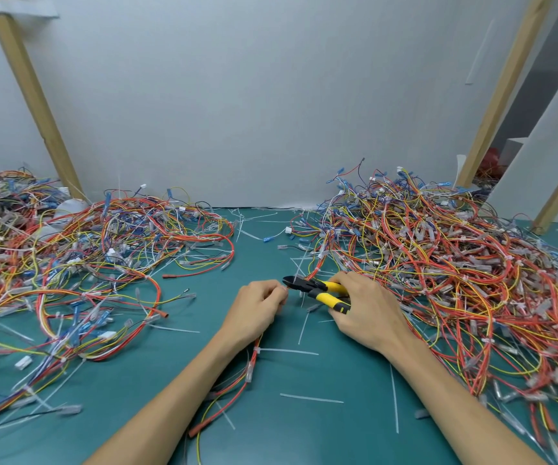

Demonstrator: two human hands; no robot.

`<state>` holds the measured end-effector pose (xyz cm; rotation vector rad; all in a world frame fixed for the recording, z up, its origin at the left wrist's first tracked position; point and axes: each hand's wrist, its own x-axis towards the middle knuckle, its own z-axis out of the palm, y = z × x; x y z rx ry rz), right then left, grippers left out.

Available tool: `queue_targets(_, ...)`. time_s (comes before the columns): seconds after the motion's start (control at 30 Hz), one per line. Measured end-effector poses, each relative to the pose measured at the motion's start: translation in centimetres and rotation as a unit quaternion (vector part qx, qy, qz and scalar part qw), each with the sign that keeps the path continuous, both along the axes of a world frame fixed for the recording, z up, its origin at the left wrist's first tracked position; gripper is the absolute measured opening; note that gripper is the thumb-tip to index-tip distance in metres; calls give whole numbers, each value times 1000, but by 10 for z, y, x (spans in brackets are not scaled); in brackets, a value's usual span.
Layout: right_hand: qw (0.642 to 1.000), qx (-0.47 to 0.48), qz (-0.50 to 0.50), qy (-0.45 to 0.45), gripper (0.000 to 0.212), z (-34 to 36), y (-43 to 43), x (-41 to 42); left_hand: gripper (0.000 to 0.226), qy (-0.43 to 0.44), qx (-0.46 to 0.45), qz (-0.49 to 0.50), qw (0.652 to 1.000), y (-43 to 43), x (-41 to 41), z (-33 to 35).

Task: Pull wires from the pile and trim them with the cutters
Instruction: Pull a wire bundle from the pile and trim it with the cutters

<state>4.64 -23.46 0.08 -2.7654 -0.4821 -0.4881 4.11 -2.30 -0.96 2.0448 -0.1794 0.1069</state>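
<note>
The curled left hand (258,307) pinches a thin red-and-yellow wire bundle (254,355) while the right hand (366,308) grips yellow-handled, black-nosed cutters (317,290), tip at the pinch.

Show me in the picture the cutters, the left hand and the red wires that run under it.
cutters (327,299), head view, on the lower yellow handle.
left hand (259,307), head view, on the back of the hand.
red wires (252,360), head view, on the strand just below the wrist.
</note>
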Motion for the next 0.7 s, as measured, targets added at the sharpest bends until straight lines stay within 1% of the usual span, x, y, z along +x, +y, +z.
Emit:
queue_targets(0.07,1000,-1,8,2,29,1,-1,0,28,-1,0,2,1000,0,0,-1)
queue_targets(0.2,1000,-9,-6,8,23,3,1,-3,28,3,-5,2,1000,0,-1,-1)
queue_targets(0.33,999,-21,-29,21,29,3,2,-3,27,4,-4,-3,1000,0,-1,0)
queue_targets(0.5,999,0,-31,-9,30,-1,2,-4,32,1,-2,1,1000,0,-1,0)
queue_targets(0.7,1000,25,-8,-10,38,-2,-4,-1,34,7,-26,4,1000,0,0,1)
